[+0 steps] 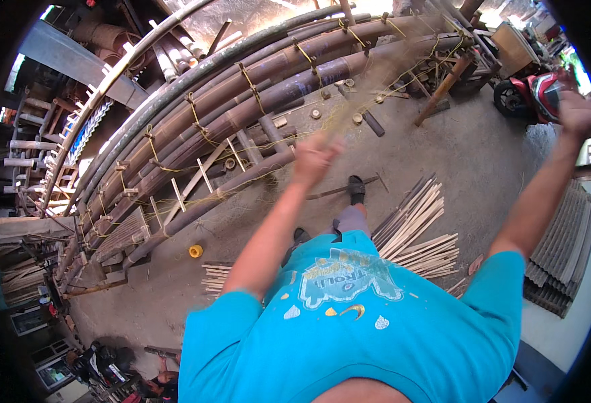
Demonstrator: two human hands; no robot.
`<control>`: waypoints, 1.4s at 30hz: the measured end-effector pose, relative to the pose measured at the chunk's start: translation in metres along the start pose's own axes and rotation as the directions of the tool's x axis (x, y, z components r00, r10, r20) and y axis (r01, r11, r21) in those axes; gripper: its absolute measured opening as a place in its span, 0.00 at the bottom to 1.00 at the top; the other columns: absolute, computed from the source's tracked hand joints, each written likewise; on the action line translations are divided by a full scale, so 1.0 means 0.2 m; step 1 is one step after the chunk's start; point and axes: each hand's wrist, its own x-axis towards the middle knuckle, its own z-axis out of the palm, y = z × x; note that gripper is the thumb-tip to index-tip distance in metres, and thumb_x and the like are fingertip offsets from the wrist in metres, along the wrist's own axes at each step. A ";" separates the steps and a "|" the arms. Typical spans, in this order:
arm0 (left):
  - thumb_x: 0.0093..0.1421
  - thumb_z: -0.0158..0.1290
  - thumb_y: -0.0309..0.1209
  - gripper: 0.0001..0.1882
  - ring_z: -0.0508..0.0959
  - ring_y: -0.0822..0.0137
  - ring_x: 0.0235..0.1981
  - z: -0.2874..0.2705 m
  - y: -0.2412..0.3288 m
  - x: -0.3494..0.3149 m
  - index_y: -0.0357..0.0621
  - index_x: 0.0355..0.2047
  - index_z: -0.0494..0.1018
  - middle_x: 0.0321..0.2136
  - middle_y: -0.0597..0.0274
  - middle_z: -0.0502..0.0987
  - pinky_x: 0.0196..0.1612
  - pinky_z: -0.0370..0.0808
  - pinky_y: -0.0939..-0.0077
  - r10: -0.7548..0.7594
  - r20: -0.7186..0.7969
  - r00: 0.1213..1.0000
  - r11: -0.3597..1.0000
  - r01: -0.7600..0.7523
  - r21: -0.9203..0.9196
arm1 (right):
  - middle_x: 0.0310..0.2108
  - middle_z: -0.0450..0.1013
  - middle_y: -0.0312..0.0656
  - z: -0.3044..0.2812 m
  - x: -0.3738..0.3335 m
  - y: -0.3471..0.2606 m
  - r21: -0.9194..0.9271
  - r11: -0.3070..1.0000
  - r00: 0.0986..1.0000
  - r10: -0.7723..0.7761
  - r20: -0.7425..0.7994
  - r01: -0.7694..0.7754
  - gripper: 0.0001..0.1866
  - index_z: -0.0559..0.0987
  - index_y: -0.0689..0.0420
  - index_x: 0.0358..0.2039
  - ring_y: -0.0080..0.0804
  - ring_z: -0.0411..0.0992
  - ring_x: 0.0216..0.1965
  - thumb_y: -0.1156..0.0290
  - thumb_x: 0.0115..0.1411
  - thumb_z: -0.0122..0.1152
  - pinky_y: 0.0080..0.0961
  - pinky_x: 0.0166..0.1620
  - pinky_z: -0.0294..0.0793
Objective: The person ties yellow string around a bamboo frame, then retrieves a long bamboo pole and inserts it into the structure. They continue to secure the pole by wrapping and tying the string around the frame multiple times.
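Both my arms are stretched out over a concrete floor. My left hand (315, 158) is motion-blurred and closed on a bunch of thin yellow twine (382, 80) that streams up and to the right over the bamboo. My right hand (577, 111) is raised at the far right as a closed fist; I cannot make out anything in it. Beyond my hands lies a curved frame of thick bamboo poles (255, 101), lashed together with yellow twine. My foot in a black sandal (356, 189) stands just below my left hand.
Split bamboo strips (419, 232) are piled on the floor to the right of my leg, with more strips (215, 277) to the left. A yellow twine spool (195, 250) lies near the poles. A red motorbike (533, 94) and corrugated sheets (564, 255) are at the right.
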 end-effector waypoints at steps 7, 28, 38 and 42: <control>0.65 0.45 0.42 0.19 0.53 0.77 0.13 -1.18 0.11 -0.19 0.49 0.19 0.59 0.14 0.71 0.56 0.19 0.56 0.79 0.040 -0.510 0.859 0.857 -0.292 -0.425 | 0.39 0.73 0.39 0.44 -1.63 0.92 -0.169 0.301 0.273 0.946 0.173 -0.938 0.18 0.69 0.51 0.52 0.30 0.74 0.40 0.62 0.63 0.58 0.34 0.42 0.76; 0.65 0.49 0.53 0.36 0.66 0.68 0.47 -1.08 0.16 -0.43 0.39 0.63 0.59 0.45 0.60 0.67 0.54 0.64 0.70 -0.138 -0.404 0.904 0.967 0.036 -0.251 | 0.26 0.68 0.32 1.35 -1.51 0.43 0.199 0.840 0.800 0.369 0.473 -0.505 0.12 0.69 0.53 0.38 0.19 0.69 0.27 0.59 0.68 0.53 0.20 0.32 0.70; 0.53 0.60 0.56 0.59 0.57 0.40 0.64 -1.39 -0.77 -1.98 0.51 0.68 0.29 0.68 0.45 0.44 0.57 0.63 0.34 -0.721 -0.621 -0.307 0.529 0.336 -0.779 | 0.17 0.52 0.27 0.89 -1.82 0.58 0.634 0.322 0.441 0.897 0.034 -0.703 0.26 0.63 0.47 0.29 0.16 0.49 0.15 0.36 0.66 0.40 0.18 0.16 0.52; 0.64 0.52 0.49 0.38 0.79 0.54 0.36 -1.61 -0.57 -1.97 0.47 0.64 0.46 0.47 0.48 0.70 0.38 0.81 0.63 -0.406 -0.718 -0.565 0.881 -0.034 -0.472 | 0.18 0.53 0.29 0.84 -2.24 0.76 0.575 0.285 0.168 0.954 -0.249 -0.767 0.28 0.64 0.48 0.31 0.18 0.50 0.14 0.34 0.65 0.38 0.19 0.15 0.50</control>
